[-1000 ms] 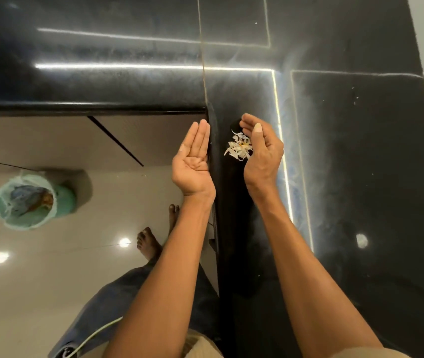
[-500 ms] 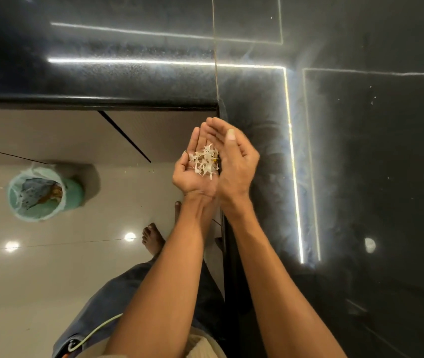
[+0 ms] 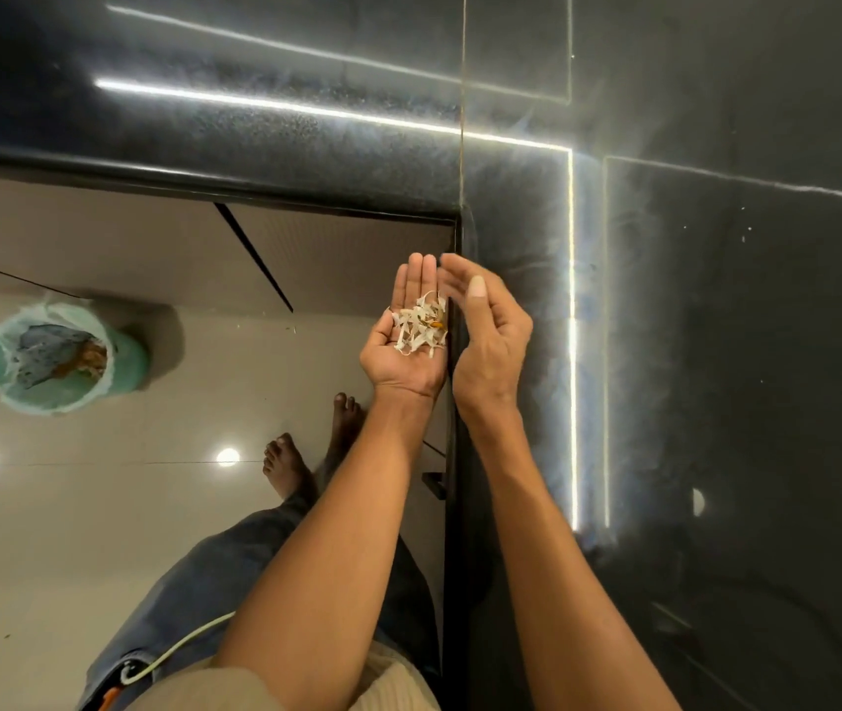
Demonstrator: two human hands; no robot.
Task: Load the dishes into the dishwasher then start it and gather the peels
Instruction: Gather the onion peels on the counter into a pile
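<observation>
Four straight fingers of your left hand [image 3: 405,346] are lying pressed together, palm turned up, and they are cradling the peels [image 3: 419,328] in the hollow of that palm. The pile is made of thin pale strips with one small orange fleck; it is running lengthwise along the palm toward the fingertips, though single strips are pointing every way. Your right hand [image 3: 488,333] is standing on edge just beside it, fingers loosely curved and gripping nothing, and whether it is touching the left hand is hard to make out. Both hands are hovering at the edge of the black countertop [image 3: 716,351]. A green bin [image 3: 67,359] is sitting on the floor, well apart to the left, its contents blurred.
</observation>
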